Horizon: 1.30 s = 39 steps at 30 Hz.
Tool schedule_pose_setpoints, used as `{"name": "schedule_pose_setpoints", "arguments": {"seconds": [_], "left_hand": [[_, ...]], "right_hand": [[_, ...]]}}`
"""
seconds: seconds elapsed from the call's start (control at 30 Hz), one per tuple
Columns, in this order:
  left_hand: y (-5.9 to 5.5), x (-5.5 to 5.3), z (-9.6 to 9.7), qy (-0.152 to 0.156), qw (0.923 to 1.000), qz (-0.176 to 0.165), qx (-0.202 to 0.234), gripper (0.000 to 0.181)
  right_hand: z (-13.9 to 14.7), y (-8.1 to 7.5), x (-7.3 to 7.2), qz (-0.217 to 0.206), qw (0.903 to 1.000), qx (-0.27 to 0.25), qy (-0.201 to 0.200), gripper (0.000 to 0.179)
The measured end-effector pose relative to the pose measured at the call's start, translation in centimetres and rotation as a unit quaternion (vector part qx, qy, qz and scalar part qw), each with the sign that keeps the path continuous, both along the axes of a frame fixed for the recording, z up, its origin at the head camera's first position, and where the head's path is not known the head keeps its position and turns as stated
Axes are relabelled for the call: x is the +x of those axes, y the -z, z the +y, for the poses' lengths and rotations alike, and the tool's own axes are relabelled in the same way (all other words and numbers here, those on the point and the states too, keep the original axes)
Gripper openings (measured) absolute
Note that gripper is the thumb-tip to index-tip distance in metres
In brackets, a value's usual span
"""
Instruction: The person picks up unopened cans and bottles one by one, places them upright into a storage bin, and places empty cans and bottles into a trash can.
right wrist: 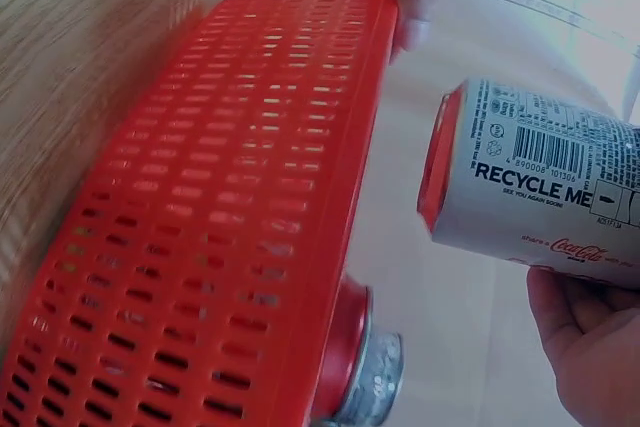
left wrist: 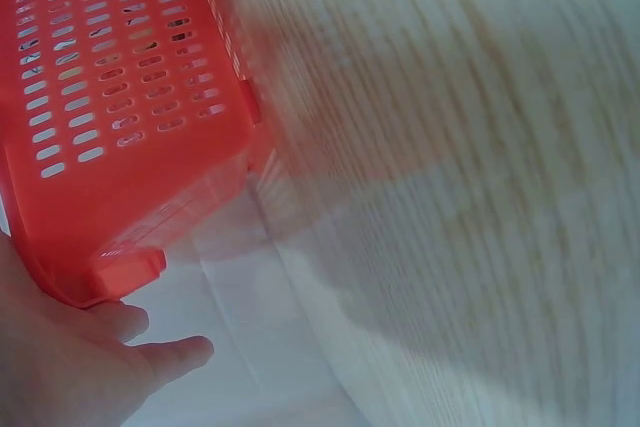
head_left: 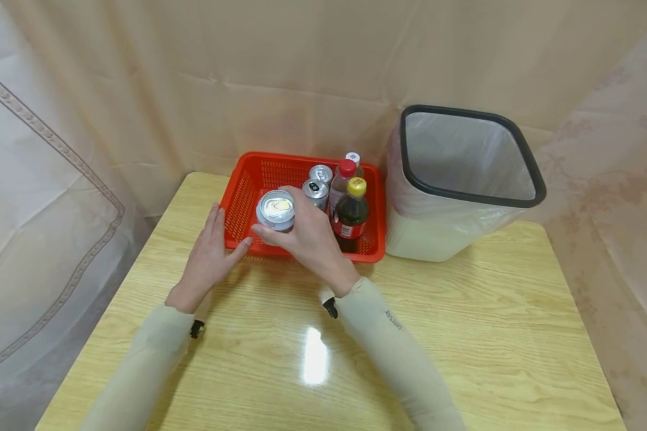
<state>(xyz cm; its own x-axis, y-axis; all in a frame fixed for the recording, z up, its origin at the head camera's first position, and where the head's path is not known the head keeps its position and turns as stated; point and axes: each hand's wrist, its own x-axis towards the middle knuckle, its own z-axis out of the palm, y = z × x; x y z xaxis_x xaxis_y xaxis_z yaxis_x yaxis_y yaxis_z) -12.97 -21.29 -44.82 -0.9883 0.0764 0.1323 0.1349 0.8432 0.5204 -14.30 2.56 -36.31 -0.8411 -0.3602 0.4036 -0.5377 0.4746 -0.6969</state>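
Note:
My right hand (head_left: 315, 239) grips a silver-white Coca-Cola can (head_left: 276, 209) over the front left part of a red plastic basket (head_left: 302, 157). The can's top faces up in the head view; in the right wrist view its printed side (right wrist: 540, 167) and red bottom edge show, above the rim. My left hand (head_left: 207, 257) is at the basket's front left corner, fingers straight along the outer side and thumb at the front rim. Two silver-topped cans (head_left: 315, 190) stand in the basket, beside a yellow-capped dark drink bottle (head_left: 351, 211) and a red-capped bottle (head_left: 346, 170).
A white-capped bottle (head_left: 353, 158) is at the basket's back right. Right of the basket stands a bin (head_left: 437, 233) with a black rim and a clear liner. Both sit on a wooden table (head_left: 463, 335), with beige curtains (head_left: 302, 72) behind it.

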Motion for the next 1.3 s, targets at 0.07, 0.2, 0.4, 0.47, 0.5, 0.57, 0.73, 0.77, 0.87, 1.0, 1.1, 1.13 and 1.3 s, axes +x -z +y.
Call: {"name": "schedule_pose_setpoints", "arguments": {"seconds": [0.07,0.2,0.4,0.47,0.5,0.57,0.73,0.77,0.87,1.0,1.1,1.13,1.3], "left_hand": [[0.0,0.0,0.0,-0.001,1.0,0.001,0.001,0.101],[0.2,-0.2,-0.1,0.001,1.0,0.009,0.002,0.099],[0.3,-0.3,-0.1,0.007,0.9999,0.013,0.005,0.098],[0.3,-0.3,0.0,0.007,0.9999,0.013,0.006,0.098],[0.3,-0.3,0.0,0.007,0.9999,0.013,0.007,0.098],[0.2,-0.3,0.0,0.005,0.9999,0.011,0.007,0.099],[0.1,-0.1,0.2,0.001,0.9999,0.011,0.008,0.099],[0.1,-0.1,0.2,0.001,0.9999,0.013,0.008,0.099],[0.0,-0.1,0.2,0.0,0.9998,0.018,0.008,0.098],[0.1,-0.1,0.1,-0.001,0.9998,0.017,0.003,0.098],[0.2,-0.1,0.0,-0.002,0.9999,0.016,0.0,0.098],[0.2,-0.1,0.0,-0.001,0.9999,0.016,0.001,0.098],[0.1,-0.1,0.0,0.0,0.9998,0.018,0.0,0.097]], "right_hand": [[-0.6,-0.1,-0.5,-0.006,1.0,0.004,0.005,0.076],[-1.5,0.1,-1.6,-0.004,0.9995,0.028,0.01,0.077],[-2.5,1.2,-2.8,-0.019,0.9945,0.1,0.024,0.075],[-2.7,1.6,-3.1,-0.024,0.9912,0.127,0.027,0.073],[-2.8,1.9,-3.3,-0.024,0.9892,0.142,0.026,0.073],[-3.0,2.3,-3.5,-0.025,0.9847,0.171,0.024,0.071],[-2.9,3.3,-3.9,0.013,0.9707,0.239,0.016,0.068],[-2.8,3.5,-4.0,0.029,0.9674,0.251,0.015,0.066],[-2.7,3.9,-4.3,0.066,0.9568,0.283,0.016,0.061],[-2.5,4.5,-4.7,0.092,0.9432,0.319,0.02,0.058],[-2.3,4.7,-5.0,0.095,0.9382,0.332,0.018,0.058],[-2.3,4.8,-5.0,0.095,0.937,0.336,0.016,0.058],[-2.2,4.7,-5.2,0.091,0.9283,0.361,0.002,0.058]]}}
